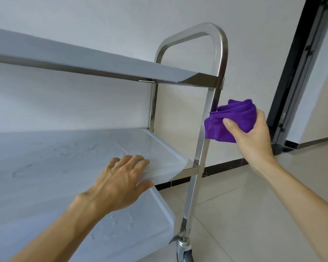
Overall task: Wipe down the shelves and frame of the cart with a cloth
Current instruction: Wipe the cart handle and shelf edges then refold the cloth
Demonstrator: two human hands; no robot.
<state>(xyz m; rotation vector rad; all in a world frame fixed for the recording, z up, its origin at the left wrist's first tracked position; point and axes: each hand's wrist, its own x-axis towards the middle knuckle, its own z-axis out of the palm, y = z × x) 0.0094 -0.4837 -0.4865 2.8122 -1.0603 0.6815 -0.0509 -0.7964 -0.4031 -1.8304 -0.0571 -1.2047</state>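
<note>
Cloth (pixel 233 120): purple, bunched and folded, pressed against my cart's near upright post, between top and middle shelves.
Cart (pixel 208 110): stainless steel, looped handle on top, three shelves with a filmy covering, caster at the post's foot.

What I can't make out from my head view

The cart (pixel 206 118) runs off my left edge, so I see neither its far end nor how long the top shelf (pixel 83 57), middle shelf (pixel 55 152) and bottom shelf (pixel 140 229) are. The caster (pixel 185 251) is cut by the lower edge, and only part of the wheel shows. My left hand (pixel 119 184) hides a stretch of the middle shelf's front rim, with the palm out of sight. The purple cloth (pixel 233 118) is bunched, its right side hidden inside my right hand (pixel 252 133); whether it presses the upright or sits just beside it, I cannot tell. The handle loop is smeared by blur. The dark door frame (pixel 299 72) leaves the picture at the top.
</note>
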